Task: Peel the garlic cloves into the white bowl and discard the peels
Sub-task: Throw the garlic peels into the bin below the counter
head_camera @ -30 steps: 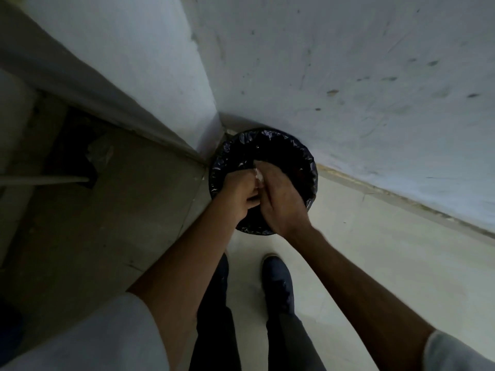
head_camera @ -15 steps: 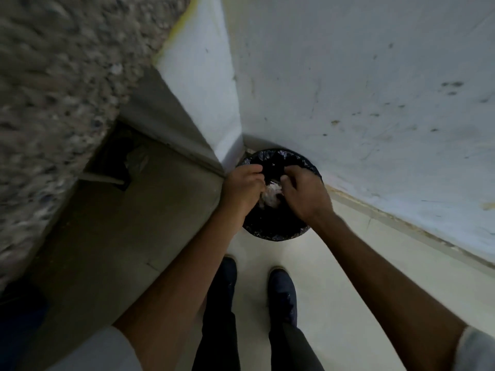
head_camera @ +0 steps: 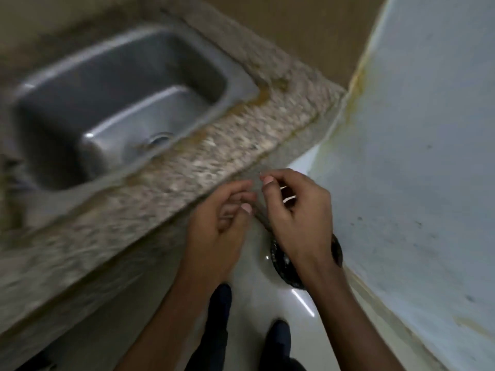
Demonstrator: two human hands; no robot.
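In the head view, my 2 hands hang close together in front of the edge of the granite counter point(head_camera: 214, 156), raised above the floor. My left hand point(head_camera: 214, 226) has its fingers loosely curled toward the palm, with nothing that I can see inside them. My right hand point(head_camera: 297, 218) has thumb and fingers bent as if pinching. 2 pale streaks show between them, and I cannot tell whether they are scraps of skin or glare off the floor tiles point(head_camera: 254, 285).

The black-lined bin point(head_camera: 282, 263) stands on the floor against the pale wall point(head_camera: 415, 156), directly under my right wrist, which hides most of its rim. The steel sink point(head_camera: 120, 97) is set in the counter, well apart to my left. My 2 dark shoes point(head_camera: 219, 298) stand near the bin. The white bowl and the garlic cloves are not in view, and I can make out no peels for certain, in the bin or out of it.

What could go wrong, as I judge it: peels are light and cling to damp skin. Any scrap on my fingers may drift past the rim onto the tiles, or ride with me into the white bowl among the clean cloves. The view is smeared by motion, so small bits would be easy to miss.

I can read no brand, label or writing anywhere.
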